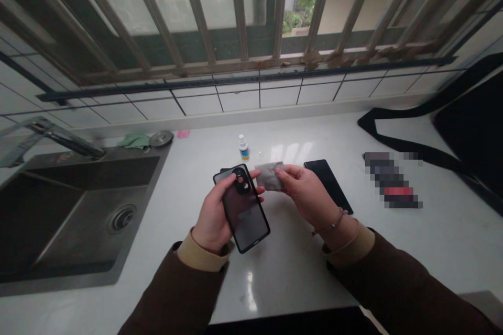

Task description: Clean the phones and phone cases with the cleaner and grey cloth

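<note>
Seen from the head camera, the person's left hand [214, 220] curls around a black-framed phone case [247, 214], thumb lying across its face just below the raised camera cutout and fingers behind it. The right hand [304, 191] pinches a folded grey cloth [269, 175] between thumb and fingers, the cloth almost touching the case's upper edge. A black smartphone [328, 183] lies face up on the white countertop [298, 277] just beneath the right hand, and a small dropper bottle [243, 148] with a blue label stands upright beyond the hands. To the left sits a dark steel sink [74, 285], with a faucet [58, 138] above it and a green rag [133, 141] beside a round metal strainer [161, 138]. A black strap [408, 149] lies on the right, beside a pixelated object [391, 180].
</note>
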A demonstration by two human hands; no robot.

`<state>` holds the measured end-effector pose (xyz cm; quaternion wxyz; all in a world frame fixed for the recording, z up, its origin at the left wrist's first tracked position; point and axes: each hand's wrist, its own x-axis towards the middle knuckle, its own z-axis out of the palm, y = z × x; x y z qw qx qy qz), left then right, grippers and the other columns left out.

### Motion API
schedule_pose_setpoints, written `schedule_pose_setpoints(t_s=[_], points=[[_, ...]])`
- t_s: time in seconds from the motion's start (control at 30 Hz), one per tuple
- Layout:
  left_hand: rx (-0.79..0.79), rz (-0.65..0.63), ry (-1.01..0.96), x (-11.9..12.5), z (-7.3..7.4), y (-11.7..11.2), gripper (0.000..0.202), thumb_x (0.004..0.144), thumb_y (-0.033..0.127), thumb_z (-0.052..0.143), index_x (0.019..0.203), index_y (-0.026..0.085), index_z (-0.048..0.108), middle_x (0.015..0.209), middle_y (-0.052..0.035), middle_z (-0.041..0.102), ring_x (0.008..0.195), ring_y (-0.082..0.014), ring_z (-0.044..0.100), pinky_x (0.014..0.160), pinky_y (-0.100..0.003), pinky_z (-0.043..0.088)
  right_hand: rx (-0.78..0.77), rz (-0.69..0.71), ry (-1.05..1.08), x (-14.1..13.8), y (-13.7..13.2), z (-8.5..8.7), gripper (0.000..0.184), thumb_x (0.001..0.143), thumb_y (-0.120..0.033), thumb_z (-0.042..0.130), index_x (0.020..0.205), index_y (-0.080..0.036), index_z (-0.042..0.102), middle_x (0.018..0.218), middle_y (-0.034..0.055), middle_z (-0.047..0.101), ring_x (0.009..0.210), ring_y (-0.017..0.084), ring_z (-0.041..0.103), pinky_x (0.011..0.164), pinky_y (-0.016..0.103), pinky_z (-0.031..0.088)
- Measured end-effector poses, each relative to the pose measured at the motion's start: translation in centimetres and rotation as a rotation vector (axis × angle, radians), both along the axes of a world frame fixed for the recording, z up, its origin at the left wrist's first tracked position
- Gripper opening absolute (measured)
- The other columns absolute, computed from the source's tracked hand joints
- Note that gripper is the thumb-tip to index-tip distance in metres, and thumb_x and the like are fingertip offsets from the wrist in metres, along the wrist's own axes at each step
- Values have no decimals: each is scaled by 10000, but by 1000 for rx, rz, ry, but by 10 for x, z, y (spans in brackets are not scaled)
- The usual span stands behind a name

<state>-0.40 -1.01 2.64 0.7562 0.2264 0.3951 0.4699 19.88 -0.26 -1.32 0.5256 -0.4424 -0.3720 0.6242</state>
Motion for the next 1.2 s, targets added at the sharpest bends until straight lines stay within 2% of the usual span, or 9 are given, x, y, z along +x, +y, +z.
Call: schedule_pose_setpoints(t_s=[0.13, 0.3, 0.5, 0.73, 0.87, 0.97, 1.07, 1.13, 1.2], points=[[-2, 38, 9, -1, -2, 2, 352, 978, 401, 674, 1143, 127, 821, 1323, -181, 800, 918, -281, 822, 838, -435, 696, 37, 7, -35, 2, 1, -1, 377, 898, -542, 844, 1042, -194, 842, 1034, 97, 852, 918, 218, 780, 920, 396, 611], [2, 9, 11, -3, -4, 2, 393, 986, 420, 651, 1173, 119, 820, 1192, -186, 837, 888, -293, 822, 836, -443, 688, 60, 13, -12, 1, 0, 1, 331, 916, -514, 836, 1039, -207, 836, 1028, 80, 848, 920, 215, 776, 930, 402, 611], [13, 6, -17, -3, -1, 2, 395, 997, 415, 628, 1137, 109, 835, 1257, -183, 822, 959, -315, 822, 888, -470, 685, -14, 56, 41, 2, -1, 4, 330, 904, -488, 857, 1108, -229, 828, 1140, 89, 844, 1016, 234, 782, 924, 399, 611], [-45, 34, -20, -2, 1, 2, 338, 1005, 372, 629, 1096, 112, 825, 1280, -174, 816, 900, -287, 818, 814, -424, 691, -23, 68, -3, 4, -1, 3, 279, 899, -471, 858, 1033, -227, 842, 1049, 70, 849, 953, 224, 780, 906, 403, 614], [-90, 19, -22, -1, 4, 3, 421, 1050, 450, 597, 1223, 113, 780, 1324, -182, 794, 909, -290, 814, 792, -428, 690, 52, -35, -74, 5, 1, 3, 327, 954, -492, 793, 1064, -187, 830, 1059, 101, 846, 934, 230, 777, 891, 404, 622], [-119, -32, -26, 1, 4, 3, 684, 1089, 669, 434, 1281, 90, 745, 1252, -223, 798, 886, -294, 807, 789, -441, 684, 197, -262, -277, 9, -1, 6, 320, 1006, -473, 736, 1095, -174, 805, 1018, 100, 845, 917, 233, 786, 845, 394, 637], [-120, -97, -63, 5, -1, 0, 838, 1078, 759, 291, 1249, 78, 749, 1137, -227, 808, 876, -298, 797, 823, -465, 678, 515, -435, -659, 10, -9, 10, 181, 1037, -355, 720, 1129, -227, 809, 1053, 79, 851, 969, 243, 803, 912, 436, 655], [-118, -153, -98, 10, -6, -3, 854, 1074, 770, 274, 1247, 89, 759, 1095, -211, 810, 881, -297, 794, 850, -475, 672, 770, -382, -860, 7, -15, 10, 186, 1045, -247, 708, 1200, -268, 807, 1151, 68, 850, 1060, 243, 809, 991, 449, 657], [-116, -187, -120, 15, -11, -7, 839, 1077, 765, 282, 1258, 105, 768, 1106, -203, 812, 933, -300, 795, 890, -471, 663, 981, -228, -947, 0, -19, 8, 250, 1053, -176, 686, 1259, -270, 793, 1198, 66, 848, 1117, 239, 809, 1056, 459, 654]])
